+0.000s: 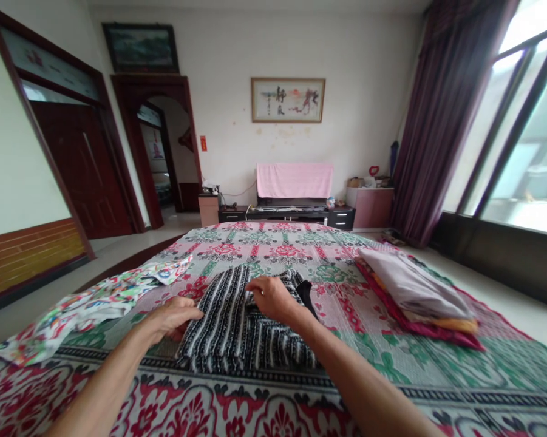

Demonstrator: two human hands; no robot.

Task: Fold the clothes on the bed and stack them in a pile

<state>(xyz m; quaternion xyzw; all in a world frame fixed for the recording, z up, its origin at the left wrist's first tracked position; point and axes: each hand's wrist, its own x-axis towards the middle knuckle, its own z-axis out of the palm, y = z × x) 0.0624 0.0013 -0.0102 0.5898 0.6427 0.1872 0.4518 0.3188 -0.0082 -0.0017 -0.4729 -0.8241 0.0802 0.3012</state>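
A black-and-white striped garment (pixel 221 321) lies partly folded on the flowered bedspread (pixel 277 400) in front of me. My left hand (pixel 177 317) is closed at its left edge, thumb on top and the other fingers partly hidden beneath the cloth. Over the garment's middle, my right hand (pixel 273 296) is curled with its fingers pinched on the fabric; its fingertips are partly hidden. A black piece of cloth shows at the garment's right side, just beyond my right wrist.
To the left lies a loose white garment with a colourful print (pixel 109 300). A stack of folded clothes (pixel 414 291), pale grey on top, sits at the right. Beyond the bed stand a low black cabinet (pixel 341 218) and a pink cloth cover (pixel 295 179).
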